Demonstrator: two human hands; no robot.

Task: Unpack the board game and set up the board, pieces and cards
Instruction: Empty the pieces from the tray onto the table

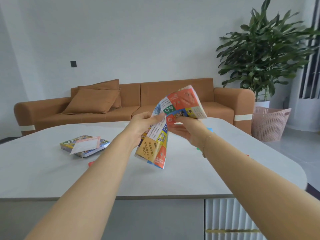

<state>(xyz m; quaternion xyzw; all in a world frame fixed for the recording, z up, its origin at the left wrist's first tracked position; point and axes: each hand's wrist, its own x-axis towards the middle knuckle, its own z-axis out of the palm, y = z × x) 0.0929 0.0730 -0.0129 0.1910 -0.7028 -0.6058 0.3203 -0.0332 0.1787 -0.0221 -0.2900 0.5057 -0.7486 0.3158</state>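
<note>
Head view. Folded paper game board point(170, 125), multicoloured squares, partly unfolded, held in the air above the white surface point(52, 174). Left hand point(143, 126): grip pinching the board's left edge. Right hand point(187, 130): grip curled on the board from the right. Game box point(84, 145) with pink sheet point(86, 146) on top, lying on the surface at left.

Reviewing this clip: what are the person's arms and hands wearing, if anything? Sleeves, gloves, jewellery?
Both forearms are bare, with no sleeves in view and no gloves. The left hand shows no rings or watch. Just behind the right hand, a thin gold-coloured chain bracelet hangs loosely round the wrist. No other markings or accessories are visible.
</note>
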